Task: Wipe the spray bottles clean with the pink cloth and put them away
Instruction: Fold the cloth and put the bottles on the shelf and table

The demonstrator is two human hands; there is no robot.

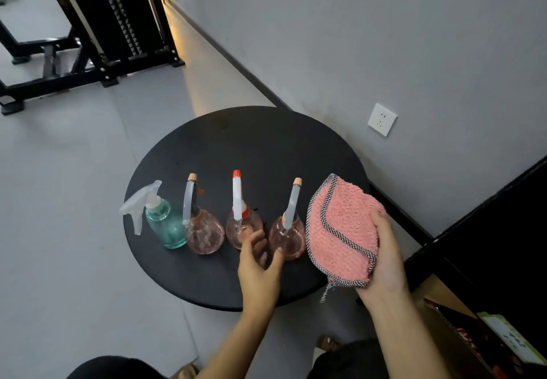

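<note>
one wide-angle head view only, looking forward and steeply down. the round black desk [251, 148] fills the middle, close below. the left hand [259, 263] and right hand [384, 260] enter from the bottom edge. the wall [384, 38] slants across the right, and the floor [74, 201] and a gym frame [118, 23] recede upper left.

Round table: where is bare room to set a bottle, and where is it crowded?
Free: far half of the table behind the bottle row, and the near strip before the teal bottle. Crowded: the tight row, the left hand by the two right pink bottles, the right hand holding the pink cloth.
</note>
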